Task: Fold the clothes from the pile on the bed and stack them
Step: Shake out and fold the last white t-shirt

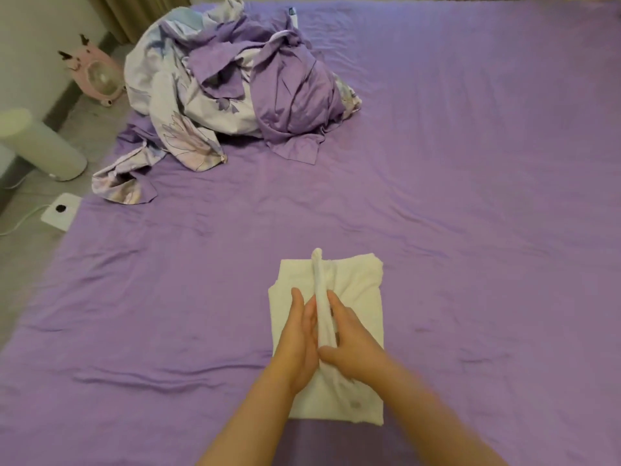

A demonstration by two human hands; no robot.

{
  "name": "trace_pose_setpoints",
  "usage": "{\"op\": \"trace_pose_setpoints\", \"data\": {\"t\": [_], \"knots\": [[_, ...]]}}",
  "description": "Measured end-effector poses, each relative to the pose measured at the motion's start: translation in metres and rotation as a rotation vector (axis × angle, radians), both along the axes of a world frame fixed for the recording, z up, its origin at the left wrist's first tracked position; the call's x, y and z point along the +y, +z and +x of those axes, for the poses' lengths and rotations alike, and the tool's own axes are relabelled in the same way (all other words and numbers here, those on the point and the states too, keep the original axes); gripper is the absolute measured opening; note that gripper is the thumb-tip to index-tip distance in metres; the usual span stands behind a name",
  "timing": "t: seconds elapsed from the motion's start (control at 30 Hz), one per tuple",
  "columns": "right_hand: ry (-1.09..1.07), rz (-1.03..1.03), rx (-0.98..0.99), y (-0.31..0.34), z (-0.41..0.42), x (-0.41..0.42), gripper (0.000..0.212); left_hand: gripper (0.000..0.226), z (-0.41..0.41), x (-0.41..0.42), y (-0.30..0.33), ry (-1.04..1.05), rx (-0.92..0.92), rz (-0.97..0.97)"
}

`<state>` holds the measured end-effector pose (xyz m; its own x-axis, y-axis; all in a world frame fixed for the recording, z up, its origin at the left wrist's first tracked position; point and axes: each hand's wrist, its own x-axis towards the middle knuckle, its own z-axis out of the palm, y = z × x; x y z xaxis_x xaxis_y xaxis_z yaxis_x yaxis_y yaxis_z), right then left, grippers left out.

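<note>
A white garment [361,297] lies folded into a rectangle on the purple bed sheet [470,213], near the front middle. A narrow ridge of its cloth [319,280] stands up along its centre. My left hand [302,334] and my right hand [349,341] press this ridge from either side, palms facing each other, fingers mostly straight. The right thumb crosses in front of the ridge's near end. A pile of purple and floral clothes [235,92] sits at the back left of the bed.
The bed's left edge drops to a grey floor. There stand a pale cylindrical appliance [37,146], a pink fan with antlers [97,75] and a white power strip [62,210] with a cable. Curtains [141,15] hang at the back.
</note>
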<state>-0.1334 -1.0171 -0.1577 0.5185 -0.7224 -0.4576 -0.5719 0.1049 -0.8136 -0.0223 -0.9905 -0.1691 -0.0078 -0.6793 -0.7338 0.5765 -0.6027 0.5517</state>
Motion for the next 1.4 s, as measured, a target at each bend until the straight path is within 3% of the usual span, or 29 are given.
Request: {"op": "trace_pose_setpoints", "data": {"t": [0.13,0.23,0.33,0.43,0.53,0.6,0.67,0.73,0.87,1.03,1.23,1.4], "knots": [[0.072,-0.008,-0.045,-0.009,0.046,0.019,0.070,0.072,0.045,0.014,-0.011,0.076,-0.077,0.074],[0.256,-0.017,0.210,-0.029,0.057,0.044,0.076,0.065,0.062,0.030,-0.019,0.073,-0.203,0.148],[0.371,-0.031,0.217,-0.041,0.051,0.063,0.061,0.052,0.070,0.038,-0.022,0.046,-0.336,0.143],[0.167,-0.100,0.219,-0.047,0.033,0.062,0.045,0.039,0.071,0.038,-0.027,-0.029,-0.493,0.174],[0.011,-0.316,0.468,-0.053,0.009,0.051,0.045,0.059,0.069,0.040,-0.033,-0.102,-0.589,0.210],[-0.154,-0.280,0.560,-0.057,-0.004,0.046,0.055,0.065,0.064,0.040,-0.035,-0.166,-0.618,0.223],[-0.410,-0.126,0.445,-0.059,-0.011,0.043,0.062,0.066,0.058,0.039,-0.037,-0.202,-0.628,0.243],[-0.572,-0.003,0.290,-0.058,-0.013,0.042,0.056,0.068,0.052,0.036,-0.040,-0.206,-0.639,0.266],[-0.710,0.262,0.114,-0.052,-0.010,0.042,0.034,0.057,0.041,0.034,-0.036,-0.256,-0.607,0.230],[-0.764,0.624,-0.204,-0.030,-0.024,0.046,0.029,0.040,0.036,0.053,-0.010,-0.196,-0.492,0.140],[-0.671,0.600,-0.380,0.018,-0.070,0.076,0.068,0.024,0.023,0.094,0.037,-0.234,-0.377,0.030],[-0.684,0.504,-0.375,0.060,-0.114,0.112,0.072,0.026,-0.019,0.117,0.083,-0.329,-0.388,-0.063]]}}
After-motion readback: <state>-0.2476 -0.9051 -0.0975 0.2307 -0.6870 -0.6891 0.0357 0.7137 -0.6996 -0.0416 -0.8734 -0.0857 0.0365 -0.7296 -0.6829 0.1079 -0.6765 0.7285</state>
